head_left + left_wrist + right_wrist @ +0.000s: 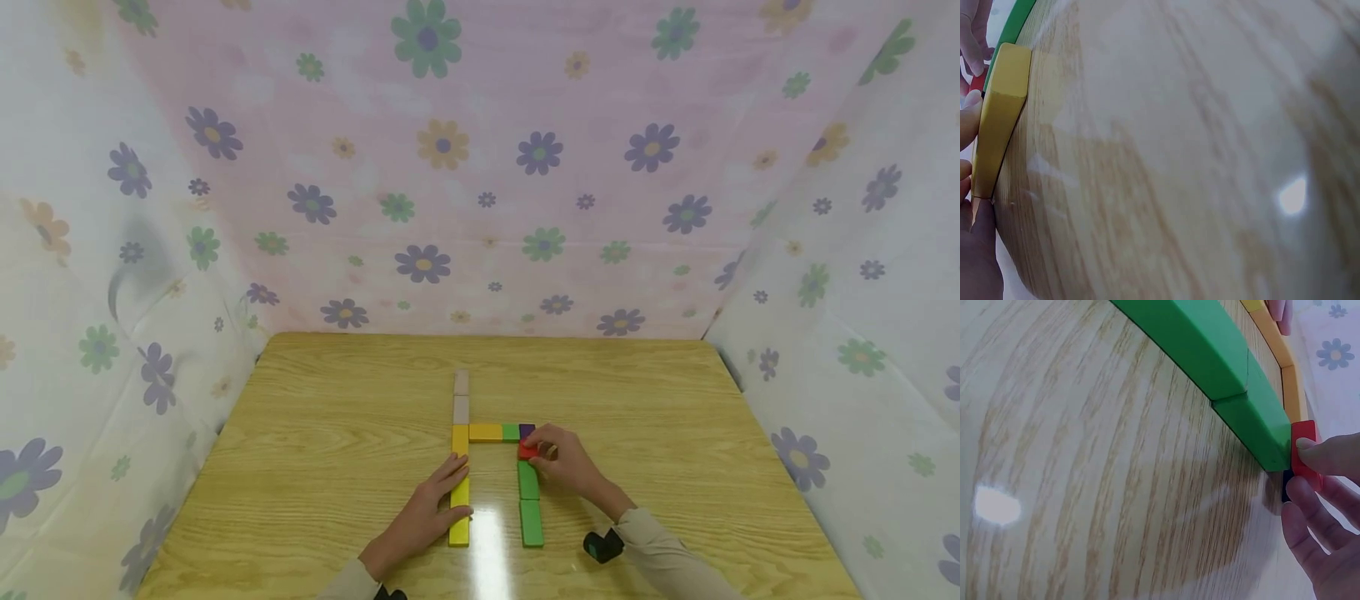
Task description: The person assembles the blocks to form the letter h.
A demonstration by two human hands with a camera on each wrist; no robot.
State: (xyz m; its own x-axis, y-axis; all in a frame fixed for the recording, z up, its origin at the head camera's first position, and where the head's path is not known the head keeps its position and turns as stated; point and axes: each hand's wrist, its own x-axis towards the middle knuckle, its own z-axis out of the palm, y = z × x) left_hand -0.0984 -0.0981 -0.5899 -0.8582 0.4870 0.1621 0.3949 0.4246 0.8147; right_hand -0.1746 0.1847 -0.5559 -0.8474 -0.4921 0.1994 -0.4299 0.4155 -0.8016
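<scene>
My right hand (573, 467) pinches a small red block (528, 452) between thumb and fingers. In the right wrist view the red block (1302, 430) is at the end of a green block (1260, 415), and a dark block shows under the fingers. From the head, the red block sits between a purple block (527, 430) and two long green blocks (530, 521). My left hand (420, 515) lies over the yellow blocks (459, 534), its fingers and thumb resting across them. A yellow block (1002, 106) also shows beside the left fingers in the left wrist view.
An orange block (485, 432) and a short green block (511, 432) bridge the two columns. Two pale wooden blocks (461, 397) extend the left column toward the back. Flowered cloth (487, 233) surrounds the wooden table (315, 433) at the back and sides.
</scene>
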